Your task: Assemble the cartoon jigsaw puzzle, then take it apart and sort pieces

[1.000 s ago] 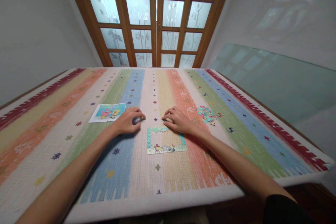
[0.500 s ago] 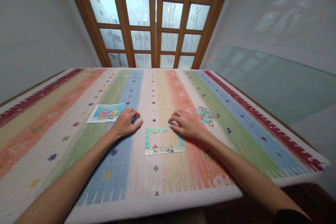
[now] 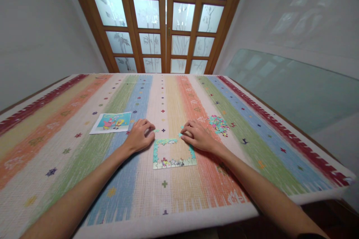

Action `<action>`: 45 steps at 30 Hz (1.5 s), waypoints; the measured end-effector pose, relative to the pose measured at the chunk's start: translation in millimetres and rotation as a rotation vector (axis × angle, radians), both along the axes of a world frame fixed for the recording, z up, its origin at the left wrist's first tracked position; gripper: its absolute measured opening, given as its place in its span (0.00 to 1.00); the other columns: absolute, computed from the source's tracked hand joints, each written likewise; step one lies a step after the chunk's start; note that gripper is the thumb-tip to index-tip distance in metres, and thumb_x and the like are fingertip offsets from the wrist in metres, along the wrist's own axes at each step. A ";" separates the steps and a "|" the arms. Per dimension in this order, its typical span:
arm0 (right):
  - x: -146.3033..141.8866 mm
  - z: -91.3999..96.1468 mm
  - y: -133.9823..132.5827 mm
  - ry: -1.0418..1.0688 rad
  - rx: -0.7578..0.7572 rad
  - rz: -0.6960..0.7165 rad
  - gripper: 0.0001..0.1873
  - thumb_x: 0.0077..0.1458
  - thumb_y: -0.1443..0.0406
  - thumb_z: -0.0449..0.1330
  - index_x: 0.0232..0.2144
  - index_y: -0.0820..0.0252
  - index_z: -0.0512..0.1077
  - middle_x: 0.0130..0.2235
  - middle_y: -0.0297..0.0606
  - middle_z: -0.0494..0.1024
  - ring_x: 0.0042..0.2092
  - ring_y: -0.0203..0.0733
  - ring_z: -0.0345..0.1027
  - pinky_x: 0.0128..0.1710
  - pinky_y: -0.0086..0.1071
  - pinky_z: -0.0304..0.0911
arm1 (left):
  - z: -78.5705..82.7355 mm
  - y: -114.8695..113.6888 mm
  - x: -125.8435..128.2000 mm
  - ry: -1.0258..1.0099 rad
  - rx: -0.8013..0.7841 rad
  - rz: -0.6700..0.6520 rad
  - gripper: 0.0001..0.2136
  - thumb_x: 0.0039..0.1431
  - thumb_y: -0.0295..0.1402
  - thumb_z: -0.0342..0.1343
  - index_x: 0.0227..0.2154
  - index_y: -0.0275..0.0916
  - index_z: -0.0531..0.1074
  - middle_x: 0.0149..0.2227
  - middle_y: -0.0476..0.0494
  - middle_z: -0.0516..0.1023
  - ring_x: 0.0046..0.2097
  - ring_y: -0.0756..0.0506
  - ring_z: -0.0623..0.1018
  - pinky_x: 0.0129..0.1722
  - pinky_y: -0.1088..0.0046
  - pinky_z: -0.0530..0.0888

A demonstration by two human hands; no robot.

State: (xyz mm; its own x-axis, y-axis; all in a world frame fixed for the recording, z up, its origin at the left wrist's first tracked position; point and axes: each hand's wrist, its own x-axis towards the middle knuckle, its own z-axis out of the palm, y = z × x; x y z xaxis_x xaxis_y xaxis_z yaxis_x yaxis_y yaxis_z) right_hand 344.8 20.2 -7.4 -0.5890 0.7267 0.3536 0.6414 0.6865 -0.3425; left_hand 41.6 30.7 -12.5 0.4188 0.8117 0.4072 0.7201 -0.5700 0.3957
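Near the middle of the table lies a jigsaw border [image 3: 156,154], a joined rectangular frame of pieces with the tablecloth showing inside it. My left hand [image 3: 140,136] is just beyond its upper left corner, fingers pinched on a small greenish puzzle piece [image 3: 156,130]. Over the upper right corner, my right hand [image 3: 200,136] has its fingers curled, with a teal puzzle piece [image 3: 180,134] at the fingertips. That hand partly hides the corner of the border.
A printed cartoon picture [image 3: 110,122] lies left of my left hand. Right of my right hand is a heap of loose puzzle pieces [image 3: 219,125]. A striped cloth [image 3: 182,186] covers the table. A glass panel [image 3: 291,89] leans along the right wall.
My left hand has shifted right toward the border, away from the printed picture, and its piece shows more. My right hand has barely moved. The view has shifted slightly.
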 end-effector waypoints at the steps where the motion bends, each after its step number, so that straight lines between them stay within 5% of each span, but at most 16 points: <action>1: 0.4 -0.3 -0.1 -0.004 0.002 -0.001 0.03 0.63 0.65 0.61 0.37 0.58 0.76 0.43 0.45 0.75 0.47 0.51 0.67 0.49 0.44 0.65 | 0.4 -0.6 0.5 0.004 0.001 0.006 0.05 0.59 0.33 0.55 0.35 0.39 0.74 0.39 0.42 0.75 0.44 0.39 0.73 0.49 0.56 0.69; 12: 1.5 -5.0 -0.1 0.042 0.031 0.003 0.06 0.62 0.66 0.60 0.38 0.59 0.78 0.41 0.45 0.76 0.46 0.50 0.68 0.48 0.44 0.64 | -1.8 0.9 7.2 -0.083 -0.039 -0.091 0.11 0.66 0.31 0.50 0.44 0.40 0.77 0.41 0.41 0.78 0.45 0.41 0.75 0.49 0.58 0.71; 22: 2.8 0.2 -1.2 -0.010 0.060 -0.015 0.06 0.62 0.66 0.59 0.36 0.57 0.78 0.41 0.46 0.76 0.46 0.52 0.68 0.48 0.47 0.64 | 0.3 -0.6 7.5 -0.077 -0.078 0.001 0.07 0.61 0.37 0.57 0.35 0.39 0.75 0.37 0.43 0.76 0.43 0.41 0.73 0.48 0.58 0.71; 32: 0.4 4.5 -4.6 0.058 0.023 -0.012 0.06 0.62 0.66 0.61 0.39 0.57 0.78 0.42 0.45 0.76 0.46 0.51 0.68 0.49 0.47 0.65 | 14.2 -11.8 23.5 -0.281 -0.282 -0.064 0.10 0.64 0.39 0.55 0.39 0.39 0.77 0.30 0.47 0.78 0.28 0.48 0.72 0.31 0.69 0.71; 38: -14.6 18.4 -21.9 0.112 -0.015 0.080 0.16 0.62 0.63 0.63 0.52 0.54 0.75 0.45 0.44 0.75 0.49 0.50 0.67 0.49 0.45 0.66 | 20.8 -30.0 42.2 -0.400 -0.352 -0.135 0.11 0.64 0.41 0.57 0.41 0.39 0.77 0.32 0.44 0.80 0.31 0.47 0.75 0.33 0.67 0.72; 45: -23.0 15.9 -28.4 0.079 0.043 0.134 0.12 0.63 0.63 0.62 0.49 0.52 0.76 0.44 0.42 0.76 0.47 0.49 0.67 0.47 0.44 0.64 | 18.6 -39.6 53.0 -0.449 -0.450 -0.194 0.10 0.66 0.40 0.57 0.42 0.39 0.76 0.38 0.41 0.82 0.37 0.45 0.80 0.38 0.64 0.76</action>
